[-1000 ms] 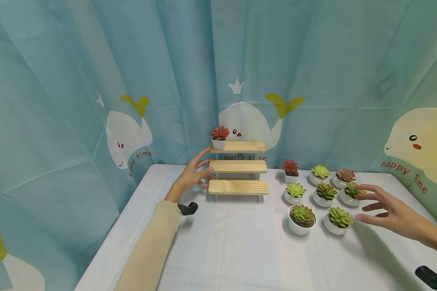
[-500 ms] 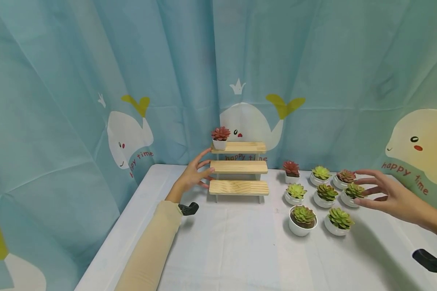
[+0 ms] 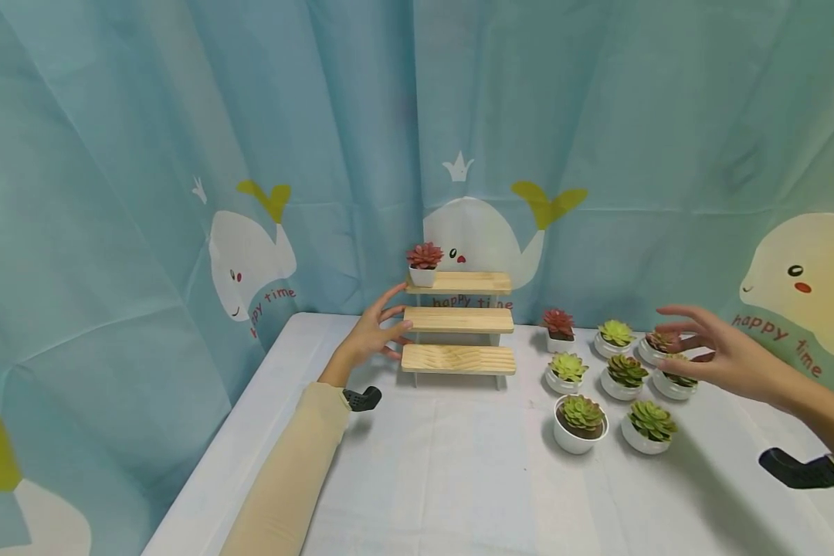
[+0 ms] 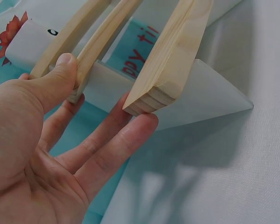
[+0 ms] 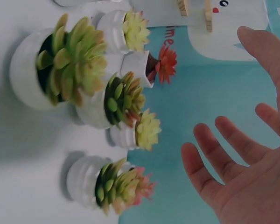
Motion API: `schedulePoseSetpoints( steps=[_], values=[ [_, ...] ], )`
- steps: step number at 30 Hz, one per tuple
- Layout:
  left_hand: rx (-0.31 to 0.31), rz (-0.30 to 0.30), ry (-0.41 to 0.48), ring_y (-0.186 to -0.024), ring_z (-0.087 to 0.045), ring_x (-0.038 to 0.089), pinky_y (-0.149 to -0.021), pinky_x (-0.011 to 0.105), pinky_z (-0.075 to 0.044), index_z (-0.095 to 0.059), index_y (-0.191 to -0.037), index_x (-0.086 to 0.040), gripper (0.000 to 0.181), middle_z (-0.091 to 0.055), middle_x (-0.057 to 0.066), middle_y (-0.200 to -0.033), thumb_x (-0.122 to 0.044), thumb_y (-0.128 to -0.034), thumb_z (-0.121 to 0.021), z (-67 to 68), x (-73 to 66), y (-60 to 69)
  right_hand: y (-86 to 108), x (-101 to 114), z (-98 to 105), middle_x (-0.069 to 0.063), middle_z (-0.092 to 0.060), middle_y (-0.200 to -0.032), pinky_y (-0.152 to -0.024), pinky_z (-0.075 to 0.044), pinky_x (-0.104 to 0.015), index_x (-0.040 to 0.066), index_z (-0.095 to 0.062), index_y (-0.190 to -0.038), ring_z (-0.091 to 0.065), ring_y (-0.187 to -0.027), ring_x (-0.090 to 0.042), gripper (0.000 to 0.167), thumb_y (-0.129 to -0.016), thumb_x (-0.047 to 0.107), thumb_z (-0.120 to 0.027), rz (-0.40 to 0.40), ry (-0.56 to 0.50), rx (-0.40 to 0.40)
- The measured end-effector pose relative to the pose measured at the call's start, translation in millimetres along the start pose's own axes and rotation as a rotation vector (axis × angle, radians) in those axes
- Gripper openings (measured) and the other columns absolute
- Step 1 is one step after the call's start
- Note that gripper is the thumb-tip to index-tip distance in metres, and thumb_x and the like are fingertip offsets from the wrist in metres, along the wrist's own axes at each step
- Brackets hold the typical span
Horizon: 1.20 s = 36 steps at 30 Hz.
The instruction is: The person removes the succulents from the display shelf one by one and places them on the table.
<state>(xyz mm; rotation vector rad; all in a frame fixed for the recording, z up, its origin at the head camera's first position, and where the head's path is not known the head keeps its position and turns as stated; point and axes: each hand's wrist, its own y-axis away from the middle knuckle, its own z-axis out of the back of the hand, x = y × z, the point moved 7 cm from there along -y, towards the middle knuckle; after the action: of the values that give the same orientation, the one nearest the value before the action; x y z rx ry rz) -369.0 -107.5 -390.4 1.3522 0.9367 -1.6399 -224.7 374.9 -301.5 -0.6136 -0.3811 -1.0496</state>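
My left hand (image 3: 370,335) is at the left end of a three-tier wooden shelf stand (image 3: 459,319). In the left wrist view its thumb lies on the middle board, and spread fingertips (image 4: 144,122) touch the board ends. On the top board's left end sits a red succulent (image 3: 425,256) in a white square pot. Over the plants on the right hovers my right hand (image 3: 733,361), fingers apart and holding nothing. It partly covers a reddish succulent (image 3: 651,351) and a green succulent (image 3: 676,388) behind it. In the right wrist view, that hand (image 5: 252,182) is apart from the pots.
Several white-potted succulents stand right of the stand: a red one (image 3: 559,324), a larger green one (image 3: 580,421) in front, and another green one (image 3: 649,426) beside it. A white cloth covers the table (image 3: 459,479). A blue whale-print curtain (image 3: 361,116) hangs close behind.
My right hand has moved left and farther back over the plants, from the nearer green ones toward the reddish one. My left hand stays at the stand. The view has shifted slightly.
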Motion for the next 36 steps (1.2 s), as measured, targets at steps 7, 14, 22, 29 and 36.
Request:
schedulePoseSetpoints(
  steps=[7, 14, 22, 29, 36],
  values=[
    [0.008, -0.007, 0.014, -0.116, -0.062, 0.053, -0.065, 0.051, -0.064, -0.028, -0.162, -0.041, 0.077, -0.026, 0.021, -0.166, -0.016, -0.1016, -0.068, -1.4, -1.4, -2.1, -26.3, 13, -7, -0.013, -0.057, -0.135, -0.075, -0.057, -0.019, 0.008, -0.04, -0.153, -0.064, -0.099, 0.004, 0.072, -0.093, 0.01, -0.079, -0.008, 0.008, 0.019],
    [0.005, -0.009, 0.0, -0.109, -0.067, 0.049, -0.065, 0.051, -0.064, -0.028, -0.162, -0.041, 0.077, -0.027, 0.022, -0.165, -0.016, -0.1015, -0.068, -2.3, -1.0, -3.8, -55.1, 27, -15, -0.023, -0.058, -0.137, -0.077, -0.057, -0.021, 0.01, -0.041, -0.154, -0.059, -0.1, 0.008, 0.072, -0.093, 0.013, -0.079, 0.005, 0.021, 0.022],
    [0.02, -0.015, 0.005, -0.123, -0.06, 0.049, -0.068, 0.055, -0.063, -0.027, -0.162, -0.041, 0.078, -0.025, 0.021, -0.166, -0.017, -0.101, -0.069, -1.8, 2.2, -6.0, -86.8, 42, -28, -0.02, -0.056, -0.14, -0.082, -0.056, -0.02, 0.014, -0.039, -0.156, -0.063, -0.111, -0.018, 0.073, -0.095, 0.019, -0.078, -0.001, -0.024, 0.038],
    [0.007, -0.008, 0.004, -0.116, -0.065, 0.049, -0.067, 0.054, -0.063, -0.028, -0.162, -0.042, 0.078, -0.026, 0.021, -0.166, -0.016, -0.101, -0.069, -0.8, 2.4, -3.9, -109.9, 52, -40, -0.019, -0.054, -0.143, -0.088, -0.057, -0.034, 0.015, -0.037, -0.156, -0.062, -0.117, -0.035, 0.075, -0.094, 0.022, -0.078, -0.03, -0.06, 0.05],
    [0.008, -0.007, 0.016, -0.119, -0.061, 0.053, -0.067, 0.054, -0.063, -0.028, -0.162, -0.042, 0.077, -0.024, 0.022, -0.166, -0.015, -0.1014, -0.068, 0.7, 2.8, -2.8, -131.0, 59, -54, -0.024, -0.051, -0.145, -0.094, -0.055, -0.055, 0.009, -0.035, -0.157, -0.059, -0.12, -0.041, 0.078, -0.094, 0.026, -0.078, -0.001, -0.089, 0.059]
  ],
)
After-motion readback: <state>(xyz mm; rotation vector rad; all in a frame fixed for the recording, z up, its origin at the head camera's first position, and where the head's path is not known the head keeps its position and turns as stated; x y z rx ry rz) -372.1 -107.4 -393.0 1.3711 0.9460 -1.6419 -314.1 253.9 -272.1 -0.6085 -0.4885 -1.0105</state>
